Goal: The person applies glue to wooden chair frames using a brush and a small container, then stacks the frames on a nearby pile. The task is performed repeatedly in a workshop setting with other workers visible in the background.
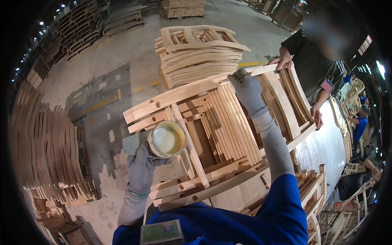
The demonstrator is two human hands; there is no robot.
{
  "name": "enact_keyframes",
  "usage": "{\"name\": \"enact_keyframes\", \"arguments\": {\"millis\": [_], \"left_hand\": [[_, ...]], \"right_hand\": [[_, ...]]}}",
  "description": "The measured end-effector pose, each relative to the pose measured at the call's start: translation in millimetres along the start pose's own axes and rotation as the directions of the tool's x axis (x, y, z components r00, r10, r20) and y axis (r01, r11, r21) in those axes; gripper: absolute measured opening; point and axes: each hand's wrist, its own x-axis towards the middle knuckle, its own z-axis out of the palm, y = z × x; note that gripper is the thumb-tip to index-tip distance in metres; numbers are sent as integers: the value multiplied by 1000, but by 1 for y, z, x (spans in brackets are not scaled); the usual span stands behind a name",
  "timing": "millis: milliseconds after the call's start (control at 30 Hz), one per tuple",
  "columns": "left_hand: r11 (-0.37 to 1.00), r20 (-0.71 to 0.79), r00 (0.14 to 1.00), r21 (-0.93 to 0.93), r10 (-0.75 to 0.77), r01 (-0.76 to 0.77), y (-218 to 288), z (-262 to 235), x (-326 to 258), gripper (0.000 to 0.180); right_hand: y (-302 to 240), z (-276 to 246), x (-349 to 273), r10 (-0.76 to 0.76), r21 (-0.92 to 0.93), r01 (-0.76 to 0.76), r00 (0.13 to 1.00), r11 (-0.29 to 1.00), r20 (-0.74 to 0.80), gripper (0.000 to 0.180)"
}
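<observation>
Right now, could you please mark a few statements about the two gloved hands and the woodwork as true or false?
1. The left hand holds a round tin of pale paste. True.
2. The right hand rests in the person's lap. False: it is stretched out to the top rail of the wooden frame.
3. Both hands are bare. False: both wear grey gloves.
4. A co-worker's hand touches the far end of the same rail. True.
5. Curved wooden parts are stacked behind the frame. True.
</observation>
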Motion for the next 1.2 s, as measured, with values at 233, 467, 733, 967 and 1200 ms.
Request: {"name": "enact_keyframes", "arguments": {"millis": [233,467,733,967,1200], "left_hand": [[1000,12,1000,-2,16,-16,2,1,-3,35],[997,-29,996,9,79,-79,6,1,-9,36],[998,-17,999,29,52,-51,7,-1,-11,36],[996,-44,997,58,70,-67,8,-3,-15,37],[997,38,998,49,57,-59,5,-3,-14,37]], "right_hand": [[0,7,6,15,170,-11,1000,985,-26,31],[-6,9,9,81,146,-89,995,985,64,28],[35,-13,8,308,828,-295,938,477,156,13],[34,-29,-11,391,857,-266,917,442,83,20],[60,3,-35,554,901,-434,746,-18,370,18]]}}
